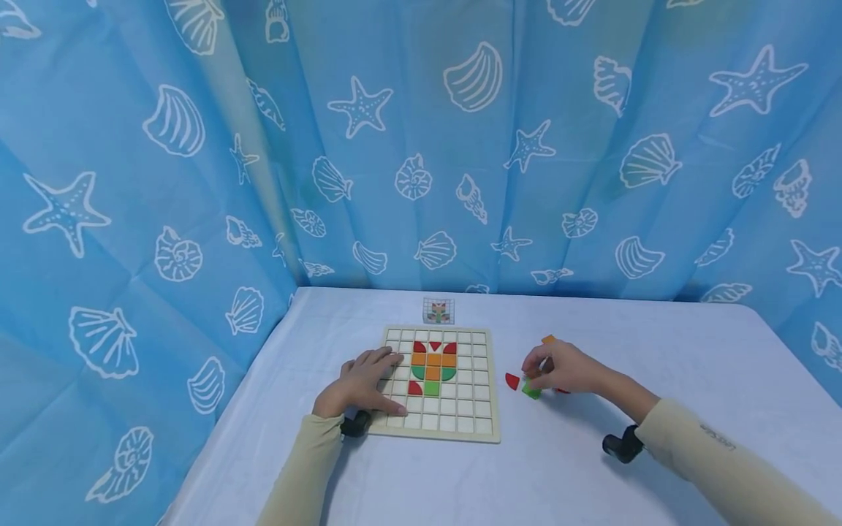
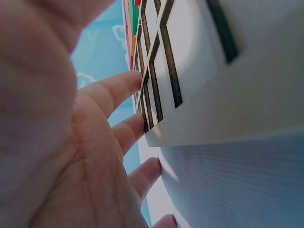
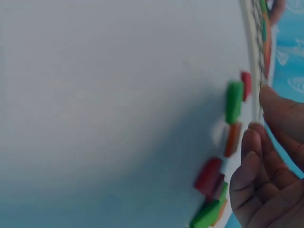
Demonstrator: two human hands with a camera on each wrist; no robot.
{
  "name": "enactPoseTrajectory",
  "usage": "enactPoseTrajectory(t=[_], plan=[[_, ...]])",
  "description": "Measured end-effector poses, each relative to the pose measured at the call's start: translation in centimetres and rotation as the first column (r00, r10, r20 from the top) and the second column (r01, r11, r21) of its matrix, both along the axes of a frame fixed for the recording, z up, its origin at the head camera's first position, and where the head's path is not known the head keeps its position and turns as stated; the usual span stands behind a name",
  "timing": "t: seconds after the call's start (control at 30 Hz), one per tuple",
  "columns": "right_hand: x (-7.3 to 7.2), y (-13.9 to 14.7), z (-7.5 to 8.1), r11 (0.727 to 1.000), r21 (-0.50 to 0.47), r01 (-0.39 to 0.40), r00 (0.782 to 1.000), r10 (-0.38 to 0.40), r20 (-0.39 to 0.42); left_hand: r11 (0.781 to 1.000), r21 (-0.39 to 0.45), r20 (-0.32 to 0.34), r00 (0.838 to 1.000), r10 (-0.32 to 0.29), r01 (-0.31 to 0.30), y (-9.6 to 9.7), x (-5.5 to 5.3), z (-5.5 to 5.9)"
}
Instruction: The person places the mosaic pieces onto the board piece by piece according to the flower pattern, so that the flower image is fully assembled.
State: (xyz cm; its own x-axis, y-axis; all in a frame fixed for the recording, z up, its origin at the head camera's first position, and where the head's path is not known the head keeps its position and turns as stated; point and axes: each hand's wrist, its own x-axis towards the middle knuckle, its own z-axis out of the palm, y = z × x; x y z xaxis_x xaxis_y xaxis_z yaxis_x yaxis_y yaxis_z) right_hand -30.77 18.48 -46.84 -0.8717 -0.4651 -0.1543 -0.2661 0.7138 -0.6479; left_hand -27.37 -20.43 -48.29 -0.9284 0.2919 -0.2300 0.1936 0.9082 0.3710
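My left hand (image 1: 360,381) rests on the left edge of a cream gridded board (image 1: 434,437), fingers spread and thumb near the lower left. Coloured tiles sit in its middle cells: red ones on top, orange squares (image 1: 433,360), green curved tiles, then a red tile (image 1: 415,388) beside a light green square (image 1: 431,389). To the right of the board, my right hand (image 1: 567,367) hovers over loose pieces, thumb and fingers bent and apart, with nothing seen between them in the right wrist view. Right below its fingertips lies a green piece (image 1: 531,392), beside a red quarter-round piece (image 1: 512,381).
A small card (image 1: 438,311) with a coloured grid picture stands behind the board. More loose pieces, such as an orange one (image 1: 549,339) and a dark red one (image 3: 208,175), lie around the right hand on the white tablecloth (image 1: 421,489). A blue shell-patterned curtain (image 1: 408,219) hangs behind.
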Motion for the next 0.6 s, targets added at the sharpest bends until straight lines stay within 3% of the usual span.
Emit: enactPoseTrajectory(t=[0.13,0.3,0.6], plan=[[0.8,-0.2,-0.6,0.998,0.056,-0.04,0.999,0.041,-0.016,1.0,0.0,0.003,1.0,0.002,-0.002,0.0,-0.1,-0.1],[1.3,-0.9,-0.8,0.992,0.128,-0.019,0.996,0.029,-0.078,1.0,0.005,-0.003,1.0,-0.003,0.003,0.0,-0.1,-0.2],[1.8,-2.0,-0.7,0.982,0.187,0.014,0.997,-0.001,-0.071,1.0,0.001,-0.001,1.0,0.003,-0.003,0.1,0.1,0.0]])
